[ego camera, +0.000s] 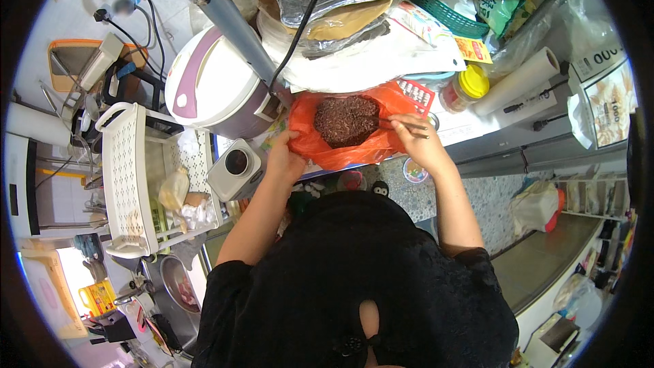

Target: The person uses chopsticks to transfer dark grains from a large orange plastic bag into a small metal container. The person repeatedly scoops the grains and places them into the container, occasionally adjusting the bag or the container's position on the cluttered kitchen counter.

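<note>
A red plastic bag (340, 156) lies wide open on the counter before me, filled with dark reddish-brown dried granules or shreds (347, 121). At its left edge, my left hand (286, 159) grips the bag's rim between thumb and fingers. My right hand (420, 139) is at the bag's right side and holds a pair of dark chopsticks (409, 124), or similar thin sticks; their far ends reach over the dark contents. Just behind the bag on the right is a red-and-white tray (418, 94) of small pale pieces.
A white and purple rice cooker (219, 82) stands left of the bag, beside a grey canister (236, 171) and a white perforated rack (125, 179). A yellow-lidded jar (465, 89) and a plastic-film roll (518, 82) lie at right. A metal post (240, 30) rises behind the bag.
</note>
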`<state>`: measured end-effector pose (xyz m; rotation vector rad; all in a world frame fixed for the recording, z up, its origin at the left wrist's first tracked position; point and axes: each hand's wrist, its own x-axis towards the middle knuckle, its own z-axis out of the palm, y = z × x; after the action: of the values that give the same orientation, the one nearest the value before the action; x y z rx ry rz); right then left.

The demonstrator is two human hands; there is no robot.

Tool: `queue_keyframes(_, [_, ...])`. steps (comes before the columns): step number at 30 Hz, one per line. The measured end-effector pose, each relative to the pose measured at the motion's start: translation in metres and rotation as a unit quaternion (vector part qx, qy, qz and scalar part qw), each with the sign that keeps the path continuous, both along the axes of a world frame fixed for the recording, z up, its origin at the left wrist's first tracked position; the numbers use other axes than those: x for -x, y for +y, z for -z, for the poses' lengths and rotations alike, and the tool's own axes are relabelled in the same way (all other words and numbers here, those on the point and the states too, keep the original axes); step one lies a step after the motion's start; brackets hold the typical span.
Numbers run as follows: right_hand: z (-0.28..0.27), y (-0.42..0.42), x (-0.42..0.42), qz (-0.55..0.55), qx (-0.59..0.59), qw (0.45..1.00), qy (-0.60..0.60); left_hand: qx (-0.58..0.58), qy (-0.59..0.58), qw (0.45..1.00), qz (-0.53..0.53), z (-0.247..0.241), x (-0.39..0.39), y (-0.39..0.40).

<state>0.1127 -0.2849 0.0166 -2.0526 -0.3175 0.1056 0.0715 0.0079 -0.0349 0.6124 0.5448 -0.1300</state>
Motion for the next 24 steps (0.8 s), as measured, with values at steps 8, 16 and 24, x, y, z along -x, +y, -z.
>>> queue_keyframes(8, [-0.022, 0.019, 0.005, -0.014, -0.032, 0.999, 0.004, -0.078, 0.054, 0.995, -0.027, 0.016, 0.029, 0.007])
queue_keyframes(16, [0.034, 0.045, -0.021, 0.006, -0.027, 1.0, -0.014, -0.034, 0.018, 0.999, -0.037, 0.014, 0.03, 0.016])
queue_keyframes(24, [-0.023, 0.004, -0.012, 0.04, -0.071, 0.99, 0.113, -0.333, 0.008, 0.941, -0.06, 0.0, 0.056, 0.001])
